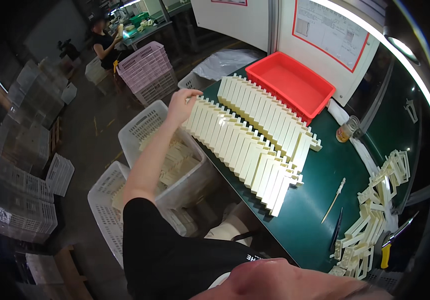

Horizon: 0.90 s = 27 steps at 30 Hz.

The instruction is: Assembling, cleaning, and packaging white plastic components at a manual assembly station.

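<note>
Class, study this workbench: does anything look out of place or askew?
Mostly the cream frames along the right side of the green bench: they lie in a jumbled heap, whereas the cream strips form two fairly orderly rows.

I count one of my hands (181, 105) near the middle of the frame and one green surface (320, 172) right of centre. There are two rows of cream pieces (232, 144) on it, well over a dozen in each, packed too tightly for an exact number. I have one red tray (286, 80) at the upper right, one jar (345, 132) at the right, then one pale stick (333, 201), one dark slim tool (337, 229) and one yellow-handled tool (386, 256) at the lower right, beside one heap of cream frames (362, 227) too tangled to count. Left of centre I count two white crates (185, 187); at upper left, one other person (103, 49).
</note>
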Available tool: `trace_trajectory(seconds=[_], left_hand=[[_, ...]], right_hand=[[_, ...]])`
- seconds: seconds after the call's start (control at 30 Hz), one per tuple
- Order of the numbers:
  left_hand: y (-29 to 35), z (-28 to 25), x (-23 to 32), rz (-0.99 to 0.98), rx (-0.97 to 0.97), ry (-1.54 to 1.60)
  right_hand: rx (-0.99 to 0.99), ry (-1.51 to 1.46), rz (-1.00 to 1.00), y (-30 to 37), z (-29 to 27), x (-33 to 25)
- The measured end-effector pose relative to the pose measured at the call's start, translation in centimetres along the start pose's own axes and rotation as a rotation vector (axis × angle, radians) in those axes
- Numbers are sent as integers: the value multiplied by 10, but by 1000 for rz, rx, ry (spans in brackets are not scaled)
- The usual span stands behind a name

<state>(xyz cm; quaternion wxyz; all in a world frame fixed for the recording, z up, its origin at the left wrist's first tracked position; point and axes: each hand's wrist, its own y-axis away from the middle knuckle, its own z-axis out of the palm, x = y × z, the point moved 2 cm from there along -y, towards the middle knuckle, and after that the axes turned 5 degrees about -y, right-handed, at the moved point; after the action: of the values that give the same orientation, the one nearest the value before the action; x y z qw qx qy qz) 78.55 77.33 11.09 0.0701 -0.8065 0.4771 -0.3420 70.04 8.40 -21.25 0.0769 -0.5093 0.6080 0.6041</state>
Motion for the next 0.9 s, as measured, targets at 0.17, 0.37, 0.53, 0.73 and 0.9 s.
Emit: trace_trajectory(seconds=[0.17, 0.37, 0.53, 0.73, 0.9], left_hand=[[-35, 53, -42, -80, 6, -402], [-44, 72, -70, -168, -164, -549], [-50, 68, -52, -156, -50, -381], [6, 24, 10, 215, -18, -100], [109, 3, 92, 151, -666, 419]], right_hand=[[34, 21, 1, -17, 9, 0], [36, 87, 53, -10, 4, 15], [-74, 210, 11, -51, 8, -11], [-145, 314, 16, -53, -2, -3], [-184, 370, 43, -42, -7, 19]])
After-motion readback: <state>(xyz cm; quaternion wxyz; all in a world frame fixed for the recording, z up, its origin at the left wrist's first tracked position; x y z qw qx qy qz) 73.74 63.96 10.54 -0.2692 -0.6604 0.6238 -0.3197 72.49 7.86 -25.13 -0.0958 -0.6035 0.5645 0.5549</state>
